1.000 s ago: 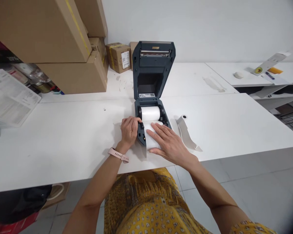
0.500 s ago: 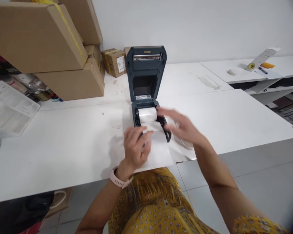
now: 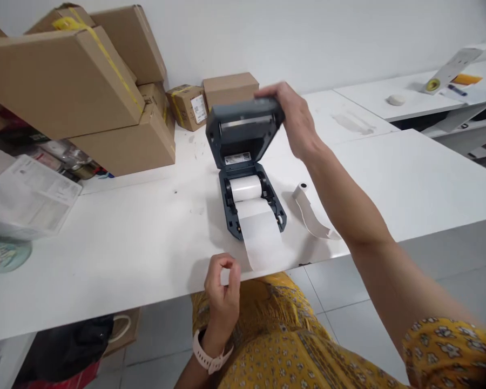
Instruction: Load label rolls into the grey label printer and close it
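Observation:
A dark grey label printer (image 3: pixel 225 208) stands on the white table, its lid (image 3: pixel 247 121) tilted partly upright. My right hand (image 3: pixel 294 111) grips the lid's top right corner, fingers over the upper edge. Inside the base sits a white label roll (image 3: pixel 246 188) between black holders. From it a paper strip (image 3: pixel 263 243) runs forward over the printer's front and down onto the table. My left hand (image 3: pixel 222 286) is by the table's front edge, left of the strip's end. Its fingers are curled round to the thumb, with nothing in them.
Right of the printer lies a small white roll with a loose tail (image 3: pixel 308 213). Stacked cardboard boxes (image 3: pixel 121 143) fill the left back, with smaller boxes (image 3: pixel 188 108) by the wall. A plastic-wrapped pack (image 3: pixel 32 194) lies far left. Another white table (image 3: pixel 392 111) adjoins at the right back.
My right hand has gone from beside the roll up to the lid, which has tipped forward. My left hand has moved off the paper strip toward me, its fingers now curled.

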{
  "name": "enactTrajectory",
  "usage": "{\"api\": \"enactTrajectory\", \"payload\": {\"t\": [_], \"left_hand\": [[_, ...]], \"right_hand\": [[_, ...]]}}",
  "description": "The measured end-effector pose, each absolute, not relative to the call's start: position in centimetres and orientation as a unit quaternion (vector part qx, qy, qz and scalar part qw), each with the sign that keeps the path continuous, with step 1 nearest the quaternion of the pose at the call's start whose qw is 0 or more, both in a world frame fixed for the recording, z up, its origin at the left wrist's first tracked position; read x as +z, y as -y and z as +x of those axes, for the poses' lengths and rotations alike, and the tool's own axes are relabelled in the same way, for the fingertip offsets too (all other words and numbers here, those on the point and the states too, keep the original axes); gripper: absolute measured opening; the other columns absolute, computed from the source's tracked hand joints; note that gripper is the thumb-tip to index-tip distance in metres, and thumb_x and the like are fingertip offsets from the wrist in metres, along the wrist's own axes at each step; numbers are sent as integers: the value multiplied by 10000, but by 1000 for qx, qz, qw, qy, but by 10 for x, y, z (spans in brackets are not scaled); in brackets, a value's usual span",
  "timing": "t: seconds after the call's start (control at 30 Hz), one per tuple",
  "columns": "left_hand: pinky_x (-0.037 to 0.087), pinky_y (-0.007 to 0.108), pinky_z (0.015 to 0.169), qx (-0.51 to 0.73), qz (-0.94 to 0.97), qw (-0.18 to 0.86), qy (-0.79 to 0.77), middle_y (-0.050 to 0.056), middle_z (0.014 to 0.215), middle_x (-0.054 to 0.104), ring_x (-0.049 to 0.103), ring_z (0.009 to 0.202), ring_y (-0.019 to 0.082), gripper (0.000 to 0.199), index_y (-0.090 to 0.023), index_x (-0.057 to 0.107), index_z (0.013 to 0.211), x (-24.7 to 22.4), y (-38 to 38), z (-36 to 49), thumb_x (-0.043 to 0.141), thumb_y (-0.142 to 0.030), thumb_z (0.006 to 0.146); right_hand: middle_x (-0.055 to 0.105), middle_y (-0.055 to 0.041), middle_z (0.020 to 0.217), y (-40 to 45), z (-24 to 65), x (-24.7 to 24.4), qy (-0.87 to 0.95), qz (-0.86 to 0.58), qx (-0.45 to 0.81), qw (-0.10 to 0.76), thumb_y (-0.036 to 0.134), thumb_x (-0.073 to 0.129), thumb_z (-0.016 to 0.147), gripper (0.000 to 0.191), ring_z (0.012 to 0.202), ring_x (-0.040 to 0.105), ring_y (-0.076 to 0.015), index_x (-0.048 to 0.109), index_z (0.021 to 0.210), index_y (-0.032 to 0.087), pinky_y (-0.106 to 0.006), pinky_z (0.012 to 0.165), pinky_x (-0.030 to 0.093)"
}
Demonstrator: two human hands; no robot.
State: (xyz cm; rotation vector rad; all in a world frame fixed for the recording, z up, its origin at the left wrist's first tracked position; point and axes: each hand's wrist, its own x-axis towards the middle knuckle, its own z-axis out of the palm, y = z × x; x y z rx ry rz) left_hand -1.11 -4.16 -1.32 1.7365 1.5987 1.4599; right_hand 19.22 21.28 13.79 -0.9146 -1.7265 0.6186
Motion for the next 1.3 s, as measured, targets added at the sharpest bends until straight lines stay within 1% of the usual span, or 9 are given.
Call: {"api": "enactTrajectory", "payload": {"t": [0.13, 0.23, 0.33, 0.43, 0.57, 0.87, 1.07, 1.2, 1.3], "left_hand": [[539, 281, 631, 551, 569, 210, -573, 11, 744, 563, 607, 695, 167, 259, -250, 583, 896, -20, 32, -19, 420, -340, 1076], [588, 355, 870, 592, 564, 153, -555, 93, 1116, 671, 678, 1060, 222, 226, -253, 618, 1144, -13, 15, -20, 427, -350, 1072], [426, 499, 1197, 567, 634, 91, -518, 132, 1583, 491, 447, 1501, 294, 414, -273, 512, 1463, 2, -10, -16, 430, -376, 1071], [266, 561, 1295, 495, 734, 39, -463, 130, 1623, 486, 341, 1584, 301, 481, -250, 465, 1542, 11, -32, -10, 366, -371, 1087], [242, 577, 1297, 461, 765, -10, -451, 137, 1501, 621, 437, 1539, 279, 474, -223, 523, 1504, 4, -42, -4, 309, -310, 1091], [282, 528, 1289, 498, 738, -20, -455, 148, 1464, 655, 430, 1547, 273, 459, -155, 593, 1438, -13, -41, 4, 346, -220, 1057], [335, 517, 1252, 478, 744, -15, -467, 145, 1431, 674, 487, 1500, 273, 389, -175, 633, 1378, -7, -31, -1, 443, -187, 1040], [549, 406, 947, 584, 608, 37, -537, 116, 1122, 724, 679, 1095, 240, 188, -191, 687, 1090, -17, 13, 1, 553, -296, 1011], [490, 264, 596, 565, 498, 295, -588, 14, 794, 616, 580, 655, 135, 284, -193, 650, 983, -22, 32, 11, 620, -475, 967]], "right_hand": [[694, -22, 1394, -128, 206, 88, 789, -353, 220, 452, 564, 304, 1090, 501, 1366, 594, -264, 699, 1256, 304, -489, 1231, 422], [620, -22, 1520, -96, 209, 52, 833, -351, 169, 393, 464, 307, 1096, 467, 1506, 478, -240, 645, 1379, 309, -538, 1273, 360], [506, -1, 1628, -87, 209, 32, 838, -371, 151, 370, 443, 290, 1082, 499, 1592, 344, -217, 572, 1477, 325, -562, 1298, 317], [467, 9, 1655, -87, 209, 24, 837, -382, 140, 367, 454, 259, 1077, 530, 1603, 317, -202, 550, 1501, 327, -559, 1318, 279], [470, 9, 1654, -86, 211, 13, 846, -362, 124, 372, 444, 232, 1091, 533, 1597, 332, -198, 543, 1508, 333, -542, 1319, 281], [633, 29, 1509, -89, 198, -16, 782, -304, 125, 529, 321, 302, 1092, 480, 1507, 488, -240, 577, 1481, 378, -555, 1288, 338], [662, 20, 1474, -88, 191, -18, 754, -321, 146, 554, 372, 305, 1090, 460, 1479, 523, -252, 671, 1369, 360, -578, 1287, 337], [661, 1, 1475, -86, 189, -19, 744, -347, 154, 551, 429, 279, 1097, 486, 1500, 498, -247, 710, 1298, 329, -580, 1288, 335], [660, -13, 1478, -85, 189, -17, 745, -334, 160, 555, 412, 294, 1102, 470, 1502, 495, -237, 716, 1282, 311, -568, 1291, 333]]}}
